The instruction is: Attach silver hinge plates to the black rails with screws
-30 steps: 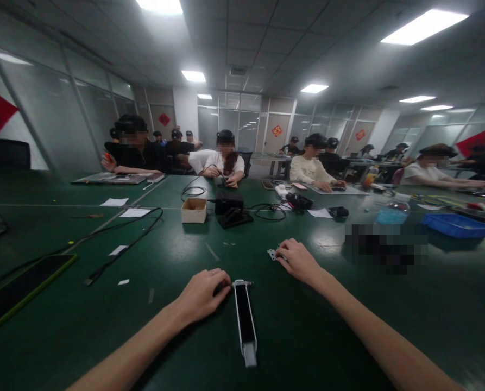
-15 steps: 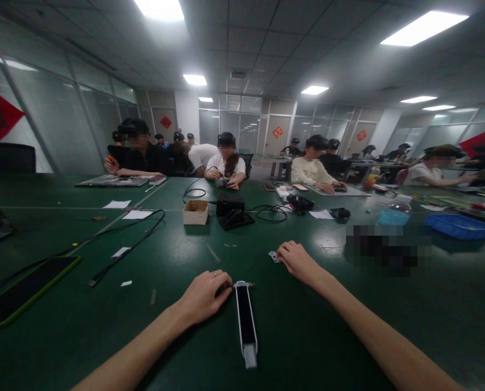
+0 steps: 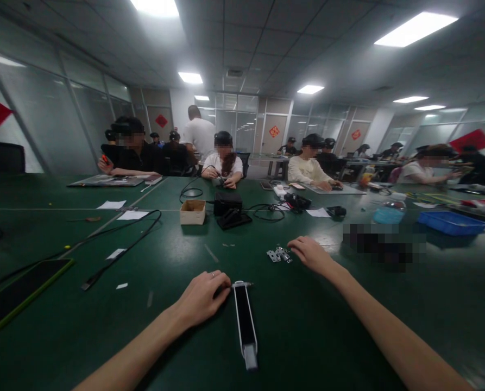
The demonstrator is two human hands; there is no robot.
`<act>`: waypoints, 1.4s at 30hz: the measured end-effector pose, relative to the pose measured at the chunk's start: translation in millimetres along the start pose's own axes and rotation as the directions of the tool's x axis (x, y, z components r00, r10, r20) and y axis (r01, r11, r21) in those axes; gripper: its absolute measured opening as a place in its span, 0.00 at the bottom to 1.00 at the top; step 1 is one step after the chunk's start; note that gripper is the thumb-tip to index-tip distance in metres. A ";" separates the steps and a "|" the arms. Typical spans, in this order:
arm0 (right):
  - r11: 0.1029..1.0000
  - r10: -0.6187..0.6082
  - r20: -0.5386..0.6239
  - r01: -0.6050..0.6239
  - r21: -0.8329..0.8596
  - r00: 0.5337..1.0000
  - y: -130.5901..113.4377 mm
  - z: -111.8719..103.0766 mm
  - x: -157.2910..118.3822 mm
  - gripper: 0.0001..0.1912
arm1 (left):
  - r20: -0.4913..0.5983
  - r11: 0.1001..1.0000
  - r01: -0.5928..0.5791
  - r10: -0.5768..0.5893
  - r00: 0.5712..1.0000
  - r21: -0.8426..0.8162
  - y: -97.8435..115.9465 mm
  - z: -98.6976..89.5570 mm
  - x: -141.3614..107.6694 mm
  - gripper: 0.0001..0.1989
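Note:
My left hand [image 3: 205, 296] rests on the green table, fingers curled and thumb and forefinger drawn together. Its fingertips are at the upper left end of a long, narrow device [image 3: 245, 320] with a white frame, a black middle and a pale block at the near end. Anything inside those fingers is hidden. My right hand [image 3: 310, 253] is open, its fingers stretched to the left. Just beyond its fingertips lies a small cluster of silver metal plates with holes [image 3: 280, 255]; I cannot tell whether the fingers touch it.
A small cardboard box [image 3: 193, 213] and a black box-shaped device [image 3: 227, 203] stand ahead. Cables [image 3: 122, 252] and a green-edged black tablet [image 3: 22, 293] lie left. A blue tray [image 3: 452, 224] and a bottle with blue liquid [image 3: 390, 213] stand right. Several people sit opposite.
My right hand has drawn back to the right, uncovering more of the metal plates. My left hand stays by the device. A person in white behind has straightened up.

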State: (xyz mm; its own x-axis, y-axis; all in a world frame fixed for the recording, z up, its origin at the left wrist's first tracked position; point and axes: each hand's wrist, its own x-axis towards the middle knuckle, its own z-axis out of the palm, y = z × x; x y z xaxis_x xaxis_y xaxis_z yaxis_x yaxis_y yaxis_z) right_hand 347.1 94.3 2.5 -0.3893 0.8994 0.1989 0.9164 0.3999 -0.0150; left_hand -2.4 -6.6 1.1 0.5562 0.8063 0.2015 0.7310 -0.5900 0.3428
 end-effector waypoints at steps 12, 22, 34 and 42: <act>0.999 0.005 0.117 0.001 -0.052 0.993 -9.5 -1.6 11.0 0.13 | -0.030 1.000 -0.026 0.026 0.999 0.001 1.6 -0.8 -0.3 0.06; 0.988 0.033 0.184 -0.004 -0.155 0.982 -24.9 -17.4 12.5 0.11 | -0.052 0.999 -0.033 0.034 0.998 0.021 2.6 -1.6 0.5 0.06; 0.971 0.199 0.150 -0.173 -0.168 0.968 -24.9 -12.2 7.9 0.09 | -0.021 1.000 -0.006 0.006 1.000 0.024 4.8 -5.4 -0.4 0.08; 0.993 0.088 -0.001 -0.088 -0.076 0.996 -60.7 -26.7 -0.5 0.08 | -0.216 0.989 -0.072 0.099 0.971 0.127 8.8 -11.2 -1.6 0.12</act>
State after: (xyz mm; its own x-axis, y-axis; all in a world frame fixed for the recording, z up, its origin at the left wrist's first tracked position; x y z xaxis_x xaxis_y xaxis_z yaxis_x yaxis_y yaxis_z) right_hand 294.2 64.9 29.5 -0.3066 0.9310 0.1980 0.9516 0.3045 0.0418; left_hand -1.3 -12.6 14.1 0.5269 0.7343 0.4279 0.7333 -0.6473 0.2078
